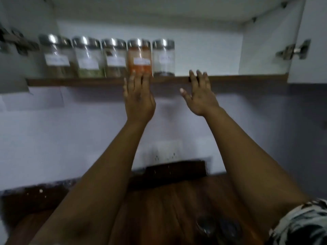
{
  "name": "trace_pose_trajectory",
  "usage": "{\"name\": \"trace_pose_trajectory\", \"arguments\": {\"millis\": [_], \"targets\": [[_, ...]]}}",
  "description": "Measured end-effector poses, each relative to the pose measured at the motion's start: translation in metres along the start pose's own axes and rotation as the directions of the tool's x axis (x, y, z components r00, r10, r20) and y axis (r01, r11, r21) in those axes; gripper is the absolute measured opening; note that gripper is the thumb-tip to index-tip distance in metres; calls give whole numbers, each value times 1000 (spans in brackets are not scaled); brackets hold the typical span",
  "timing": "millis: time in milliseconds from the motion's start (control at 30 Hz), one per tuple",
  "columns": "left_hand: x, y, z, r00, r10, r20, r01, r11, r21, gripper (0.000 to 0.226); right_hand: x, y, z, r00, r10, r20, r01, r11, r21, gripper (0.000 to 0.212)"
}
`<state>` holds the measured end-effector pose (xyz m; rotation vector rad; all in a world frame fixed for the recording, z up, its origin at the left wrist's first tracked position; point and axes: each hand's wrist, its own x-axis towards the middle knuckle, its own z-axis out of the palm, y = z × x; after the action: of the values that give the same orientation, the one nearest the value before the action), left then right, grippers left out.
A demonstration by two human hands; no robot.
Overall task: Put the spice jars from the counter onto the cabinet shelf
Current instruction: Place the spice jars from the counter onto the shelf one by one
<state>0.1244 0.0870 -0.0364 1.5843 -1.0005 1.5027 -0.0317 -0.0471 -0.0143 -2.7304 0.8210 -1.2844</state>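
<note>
- Already five spice jars stood in a row on the cabinet shelf, lids up, from the leftmost jar at about ten o'clock to the pale jar at about twelve.
- By the look of it the work was well advanced; the orange jar sat fourth in the row, close between its neighbours.
- Low at six o'clock, on the wooden counter, something glassy and dark showed between the forearms; it may have been jars left to carry, but blur made that uncertain.
- The left hand was flat, fingers straight, its tips at the foot of the orange jar, touching or nearly so.
- The right hand was spread and held nothing, fingertips at the shelf's front edge.
- Open shelf ran from the pale jar toward three o'clock, up to the cabinet side wall with the hinge beyond it, so room for more jars looked ample.
- The shelf lip was low, so jars near the edge could tip forward if nudged.
</note>
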Motion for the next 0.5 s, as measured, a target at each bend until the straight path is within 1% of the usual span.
{"name": "trace_pose_trajectory", "arguments": {"millis": [67, 100, 133, 167, 233, 300, 333, 367, 400, 433, 467, 500], "targets": [[-29, 18, 4, 996, 42, 77, -35, 996, -86, 50, -29, 15, 16, 998, -21, -58, 23, 999, 39, 74], [-47, 29, 5, 988, 72, 136, -57, 993, -105, 54, -47, 24, 27, 998, 3, -57, 1, 998, 61, 73], [-68, 38, 7, 975, 96, 198, -74, 991, -115, 56, -65, 35, 40, 999, 38, -26, -36, 996, 80, 72], [-92, 47, 9, 959, 104, 262, -74, 990, -120, 59, -85, 45, 53, 997, 74, 24, -76, 993, 85, 72], [-147, 64, 13, 916, 77, 393, -25, 990, -137, 60, -126, 67, 81, 977, 147, 153, -159, 985, 70, 70], [-209, 82, 14, 841, 35, 540, 62, 985, -160, 60, -167, 87, 106, 930, 221, 294, -245, 968, 47, 71], [-239, 89, 12, 789, 6, 615, 115, 981, -157, 60, -188, 97, 119, 901, 245, 358, -271, 962, 25, 73], [-267, 96, 8, 715, -35, 698, 181, 974, -137, 60, -207, 104, 127, 874, 259, 412, -285, 959, 1, 74], [-294, 101, 3, 611, -84, 787, 256, 962, -96, 59, -227, 109, 135, 843, 275, 462, -295, 955, -31, 75], [-319, 106, -4, 479, -127, 868, 323, 946, -39, 59, -245, 113, 141, 811, 289, 508, -301, 952, -60, 75], [-342, 109, -12, 345, -152, 926, 364, 931, 18, 62, -263, 115, 146, 764, 314, 563, -322, 943, -88, 74], [-363, 111, -21, 220, -161, 962, 379, 923, 67, 68, -279, 117, 151, 699, 331, 634, -337, 934, -116, 74]]}}
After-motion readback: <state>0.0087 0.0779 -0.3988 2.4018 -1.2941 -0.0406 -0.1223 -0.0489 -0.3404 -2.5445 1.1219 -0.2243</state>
